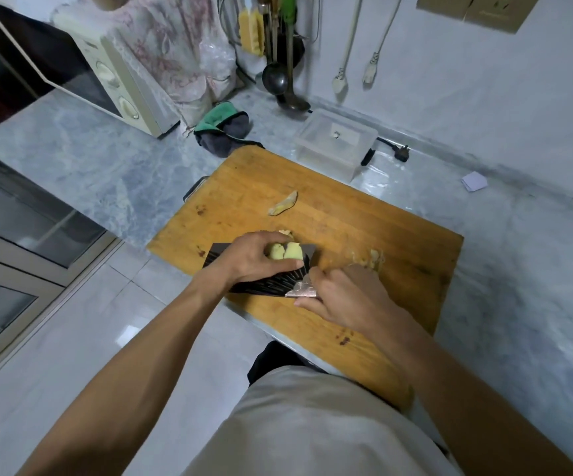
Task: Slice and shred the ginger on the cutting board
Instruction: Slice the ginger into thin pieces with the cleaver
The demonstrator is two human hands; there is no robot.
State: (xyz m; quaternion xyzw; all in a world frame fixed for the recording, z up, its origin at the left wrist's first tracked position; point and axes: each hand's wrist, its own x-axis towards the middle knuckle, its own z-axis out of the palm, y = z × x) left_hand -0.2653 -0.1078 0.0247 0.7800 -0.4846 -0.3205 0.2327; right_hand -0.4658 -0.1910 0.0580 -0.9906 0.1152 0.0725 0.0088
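Yellow-green ginger (284,251) is sitting under your left hand (250,257), whose fingers are curling over it and pinning it against the dark flat of the cleaver (261,286). Your right hand (343,297) is wrapping around the cleaver's handle, just behind the silver bolster (304,290), with the blade lying broad side up near the front of the wooden cutting board (347,214).

Further out on the board, a loose ginger piece (282,203) is lying apart from the hands toward the middle, and a few more scraps (371,257) are showing just beyond your right hand.

Behind the board, on the grey marbled desk (106,166), a clear plastic box (335,140) is standing near the wall, with a black plug (402,153) beside it. A green and grey cloth (225,130) is bunching up by the board's far corner. A cream microwave (106,73) is sitting at the far left, and ladles (274,77) are hanging against the wall. A small folded paper (474,182) is lying off to the right.
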